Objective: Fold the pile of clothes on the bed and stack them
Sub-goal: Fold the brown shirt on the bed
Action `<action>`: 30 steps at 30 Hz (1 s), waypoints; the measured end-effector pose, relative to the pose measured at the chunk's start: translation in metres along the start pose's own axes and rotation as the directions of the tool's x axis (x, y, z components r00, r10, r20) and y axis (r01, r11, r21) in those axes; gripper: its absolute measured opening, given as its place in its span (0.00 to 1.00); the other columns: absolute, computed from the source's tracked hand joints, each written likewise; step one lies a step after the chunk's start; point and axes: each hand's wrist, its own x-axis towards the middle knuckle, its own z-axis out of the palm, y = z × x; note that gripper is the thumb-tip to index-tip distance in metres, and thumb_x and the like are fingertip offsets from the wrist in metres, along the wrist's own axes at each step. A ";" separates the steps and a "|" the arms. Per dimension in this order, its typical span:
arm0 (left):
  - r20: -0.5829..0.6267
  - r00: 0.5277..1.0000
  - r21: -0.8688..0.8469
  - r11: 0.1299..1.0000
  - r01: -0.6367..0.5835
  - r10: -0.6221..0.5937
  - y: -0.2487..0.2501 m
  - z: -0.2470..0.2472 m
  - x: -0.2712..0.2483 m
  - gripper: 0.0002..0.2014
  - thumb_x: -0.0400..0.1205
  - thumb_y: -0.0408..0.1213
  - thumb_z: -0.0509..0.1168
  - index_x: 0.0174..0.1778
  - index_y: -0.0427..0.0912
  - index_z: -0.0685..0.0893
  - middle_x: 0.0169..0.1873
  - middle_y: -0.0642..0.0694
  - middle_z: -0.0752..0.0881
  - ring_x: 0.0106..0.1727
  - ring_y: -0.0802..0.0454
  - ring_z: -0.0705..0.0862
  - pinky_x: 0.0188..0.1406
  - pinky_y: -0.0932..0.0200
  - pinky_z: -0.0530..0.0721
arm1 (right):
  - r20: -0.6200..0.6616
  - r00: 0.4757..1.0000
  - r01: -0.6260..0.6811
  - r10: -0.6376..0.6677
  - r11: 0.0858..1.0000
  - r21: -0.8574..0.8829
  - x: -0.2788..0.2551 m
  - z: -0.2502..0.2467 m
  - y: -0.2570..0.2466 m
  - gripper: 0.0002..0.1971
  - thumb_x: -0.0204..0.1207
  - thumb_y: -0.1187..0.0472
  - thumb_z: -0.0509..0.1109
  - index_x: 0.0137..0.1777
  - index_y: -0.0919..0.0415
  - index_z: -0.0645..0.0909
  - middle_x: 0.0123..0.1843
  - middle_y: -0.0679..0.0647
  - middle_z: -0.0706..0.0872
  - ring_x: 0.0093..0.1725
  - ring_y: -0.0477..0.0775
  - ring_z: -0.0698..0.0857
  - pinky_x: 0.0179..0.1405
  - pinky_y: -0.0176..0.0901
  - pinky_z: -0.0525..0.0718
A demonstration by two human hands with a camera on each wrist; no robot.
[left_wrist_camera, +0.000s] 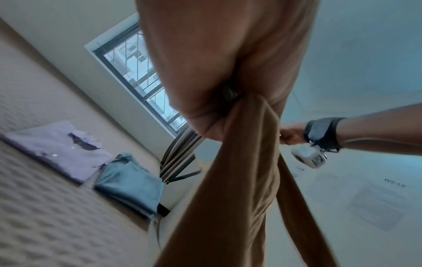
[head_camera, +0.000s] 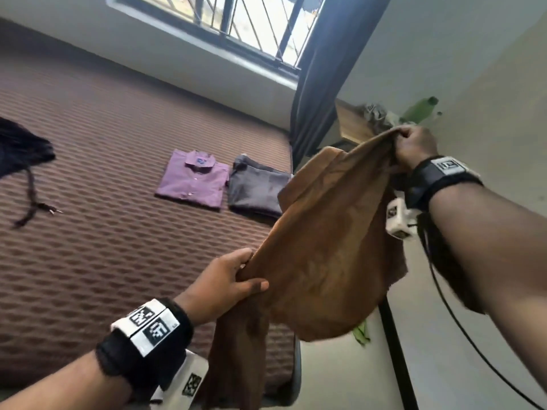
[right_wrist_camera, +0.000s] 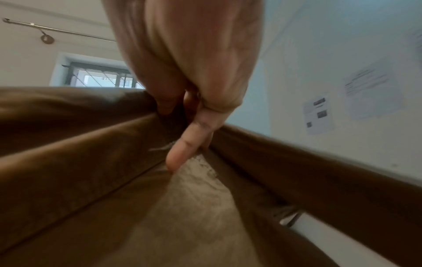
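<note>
fingers (head_camera: 404,134) of your right hand (head_camera: 414,146) are pinching the brown garment's (head_camera: 325,247) top edge, your left hand (head_camera: 228,279) is gripping its other end, above the bed (head_camera: 103,232). you're wanting it taut and level before laying it beside the folded purple shirt (head_camera: 192,179).

Your left hand (head_camera: 228,279) at six o'clock and right hand (head_camera: 414,146) at two o'clock hold a garment (head_camera: 328,247) above the bed (head_camera: 103,261). Centre: folded shirt (head_camera: 194,179), folded trousers (head_camera: 257,190) just right. Nine o'clock: unfolded clothing (head_camera: 20,146).
</note>
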 end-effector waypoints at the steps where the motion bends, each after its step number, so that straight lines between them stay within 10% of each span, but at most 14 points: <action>1: -0.034 0.999 0.007 1.000 0.017 -0.017 -0.005 -0.001 -0.003 0.18 0.71 0.44 0.78 0.56 0.44 0.86 0.50 0.43 0.91 0.52 0.45 0.90 0.55 0.37 0.88 | 0.030 1.000 0.004 -0.004 1.000 0.024 0.007 0.020 -0.009 0.16 0.81 0.61 0.63 0.64 0.61 0.86 0.63 0.63 0.88 0.64 0.64 0.84 0.59 0.49 0.80; 8: -0.176 0.962 0.036 0.976 0.216 -0.207 -0.070 -0.058 -0.039 0.18 0.72 0.51 0.71 0.58 0.56 0.81 0.54 0.53 0.89 0.58 0.54 0.87 0.63 0.49 0.84 | 0.266 0.963 -0.123 0.045 0.951 0.285 0.006 0.198 -0.042 0.14 0.75 0.56 0.65 0.56 0.50 0.88 0.57 0.53 0.90 0.49 0.60 0.91 0.40 0.65 0.91; 12: -0.264 0.911 0.099 0.931 0.352 -0.317 -0.122 -0.121 -0.052 0.21 0.74 0.43 0.69 0.65 0.53 0.80 0.59 0.53 0.89 0.63 0.57 0.85 0.69 0.54 0.80 | 0.292 0.956 -0.068 0.011 0.980 0.185 -0.020 0.297 -0.083 0.17 0.75 0.57 0.65 0.60 0.57 0.88 0.59 0.59 0.90 0.58 0.63 0.89 0.57 0.56 0.88; 20: -0.391 0.736 -0.004 0.800 0.600 -0.553 -0.180 -0.270 -0.073 0.08 0.81 0.26 0.69 0.55 0.34 0.85 0.46 0.46 0.87 0.49 0.53 0.84 0.50 0.61 0.78 | 0.411 0.910 -0.107 0.051 0.988 0.115 -0.052 0.445 -0.191 0.20 0.76 0.55 0.61 0.62 0.62 0.86 0.55 0.63 0.90 0.52 0.56 0.86 0.51 0.49 0.83; 26: -0.439 0.618 -0.071 0.711 0.699 -0.652 -0.227 -0.404 -0.085 0.06 0.80 0.30 0.72 0.41 0.42 0.82 0.34 0.47 0.83 0.37 0.53 0.79 0.39 0.59 0.72 | 0.497 0.866 0.007 -0.046 0.997 0.079 -0.057 0.566 -0.323 0.21 0.71 0.51 0.57 0.53 0.58 0.88 0.51 0.59 0.90 0.58 0.60 0.85 0.55 0.34 0.79; 30: -0.551 0.494 -0.119 0.649 0.751 -0.673 -0.265 -0.482 -0.107 0.05 0.82 0.30 0.70 0.42 0.40 0.82 0.32 0.48 0.81 0.34 0.54 0.77 0.34 0.62 0.72 | 0.620 0.779 0.029 -0.091 0.993 0.110 -0.078 0.646 -0.408 0.25 0.75 0.51 0.61 0.69 0.58 0.82 0.63 0.62 0.88 0.63 0.61 0.85 0.56 0.42 0.79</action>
